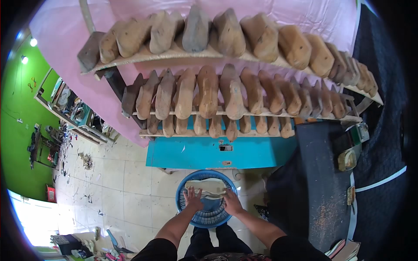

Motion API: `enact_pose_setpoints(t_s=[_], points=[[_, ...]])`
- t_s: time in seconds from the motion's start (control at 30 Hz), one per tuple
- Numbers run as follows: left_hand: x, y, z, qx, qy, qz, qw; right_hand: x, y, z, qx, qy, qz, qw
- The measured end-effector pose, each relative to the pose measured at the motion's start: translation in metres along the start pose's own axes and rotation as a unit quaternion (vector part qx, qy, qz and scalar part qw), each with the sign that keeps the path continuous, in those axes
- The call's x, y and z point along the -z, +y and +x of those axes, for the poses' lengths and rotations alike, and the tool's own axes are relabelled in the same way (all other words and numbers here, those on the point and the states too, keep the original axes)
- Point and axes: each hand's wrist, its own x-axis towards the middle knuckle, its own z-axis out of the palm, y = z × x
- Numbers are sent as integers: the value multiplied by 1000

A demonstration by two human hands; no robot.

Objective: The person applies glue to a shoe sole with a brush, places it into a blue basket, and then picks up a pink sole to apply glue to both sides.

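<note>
A blue plastic basket (178, 201) with slatted sides sits on the floor just before my feet. Cream, sole-shaped pieces (207, 186) lie across its top, one over another; they look like insoles. My left hand (193, 201) rests at their left end with its fingers spread. At the right end, the fingers of my right hand (232, 203) are closed on the edge of the pieces. The undersides of the pieces and part of the right fingertips are hidden.
Wooden shoe lasts (209, 91) line a tiered rack above a turquoise cabinet (187, 152). A dark-covered bench (320, 174) with jars (347, 160) stands on the right. Scraps (85, 161) litter the tiled floor at left, near a shelf (74, 117).
</note>
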Motion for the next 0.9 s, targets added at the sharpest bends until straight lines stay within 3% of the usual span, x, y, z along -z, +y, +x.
enact_pose_setpoints(t_s=[0.23,0.33,0.5,0.57,0.63,0.7,0.77,0.83,0.9], points=[[11,9,-46,-40,48,4,998,35,4,-83,-35,11,-5,999],[-7,4,-62,-109,62,-32,992,32,16,-117,-175,-50,35,983],[-39,0,-70,-130,-18,-89,987,52,-16,-162,-341,44,137,929],[-56,-10,-63,-137,-69,-75,985,46,-27,-185,-341,32,232,911],[-72,-17,-55,-226,-96,-190,951,31,-36,-216,-361,50,222,904],[-64,-11,-64,-237,-104,-127,958,15,-46,-245,-401,27,262,877],[-60,-4,-59,-246,-104,-66,961,1,-61,-271,-419,67,277,862],[-73,0,-24,-279,-171,-147,933,1,-79,-292,-456,116,342,813],[-60,20,-14,-300,-169,-148,927,-5,-87,-312,-474,163,357,788]])
